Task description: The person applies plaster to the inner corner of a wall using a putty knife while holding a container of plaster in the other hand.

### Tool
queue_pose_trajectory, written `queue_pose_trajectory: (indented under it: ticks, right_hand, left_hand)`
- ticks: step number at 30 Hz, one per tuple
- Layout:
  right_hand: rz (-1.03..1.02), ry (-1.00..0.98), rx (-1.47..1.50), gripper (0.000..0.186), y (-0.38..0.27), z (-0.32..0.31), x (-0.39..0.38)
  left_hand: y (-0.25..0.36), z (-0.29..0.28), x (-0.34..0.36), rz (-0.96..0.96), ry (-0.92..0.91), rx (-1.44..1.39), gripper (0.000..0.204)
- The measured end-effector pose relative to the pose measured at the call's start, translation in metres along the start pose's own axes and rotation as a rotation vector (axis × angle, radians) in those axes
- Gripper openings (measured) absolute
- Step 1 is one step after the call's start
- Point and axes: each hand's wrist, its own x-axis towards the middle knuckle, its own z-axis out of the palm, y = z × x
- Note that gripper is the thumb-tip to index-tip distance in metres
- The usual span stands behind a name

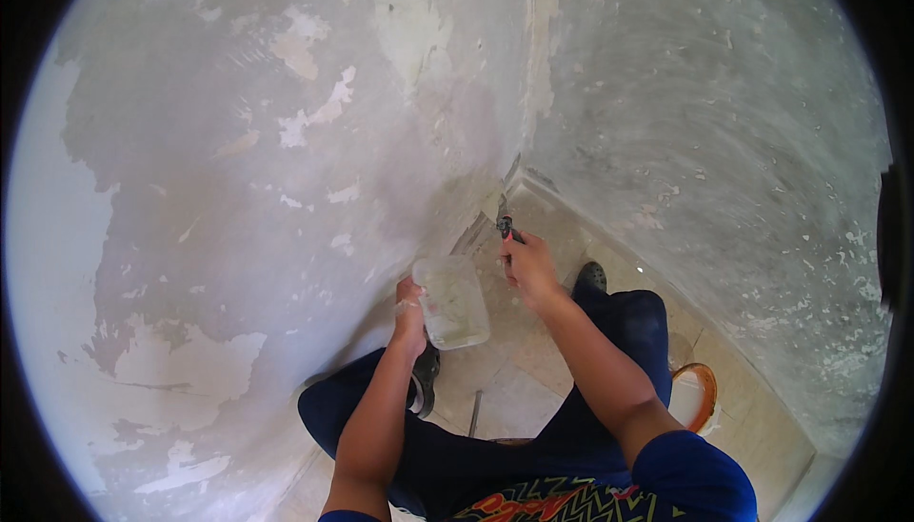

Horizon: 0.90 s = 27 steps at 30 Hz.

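Two hands busy: left hand (pixel 411 317) grips smeared translucent plaster tray (pixel 451 301); right hand (pixel 528 267) fingers closed round dark-handled tool (pixel 506 228).

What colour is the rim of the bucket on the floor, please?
The rim of the bucket is orange, seen best in the head view, at the lower right.

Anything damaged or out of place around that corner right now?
Yes: both walls are badly worn. The left wall has flaked patches showing pale plaster, and the right wall is speckled with chips. The left hand holds a smeared flat board; the right hand holds a small tool at the corner.
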Motion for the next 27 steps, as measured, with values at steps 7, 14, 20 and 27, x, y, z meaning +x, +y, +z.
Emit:
queue_pose_trajectory:
  ticks: [7,14,20,27]
  right_hand:
    - [-0.237,0.079,-0.292,0.020,0.045,0.082,0.060]
    - [-0.401,0.112,-0.468,0.039,0.006,0.146,-0.011]
    - [-0.384,-0.103,-0.538,0.043,-0.007,0.106,-0.057]
    - [-0.428,0.015,-0.308,0.027,0.012,0.029,-0.038]
  left_hand:
    - [-0.018,-0.020,0.016,-0.092,0.105,0.050,0.049]
    - [-0.021,-0.049,0.010,-0.085,0.168,0.038,0.037]
    - [0.000,-0.002,-0.003,-0.099,0.168,0.013,0.032]
    - [-0.020,-0.008,0.028,-0.067,0.084,0.094,0.056]
